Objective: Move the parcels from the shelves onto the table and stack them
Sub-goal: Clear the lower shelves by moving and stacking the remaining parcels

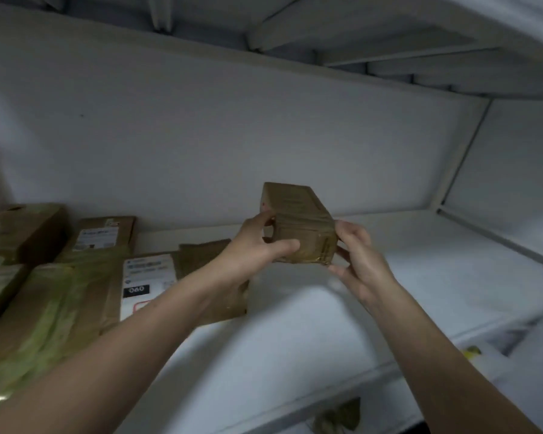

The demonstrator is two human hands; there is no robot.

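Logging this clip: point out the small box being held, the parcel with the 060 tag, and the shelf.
small box [295, 205]: head view, on its top face.
parcel with the 060 tag [148, 270]: head view, on its white label.
shelf [436, 270]: head view, on the bare board at right.

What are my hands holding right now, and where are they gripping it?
A small brown box: left hand grips its left side, right hand its right near corner.
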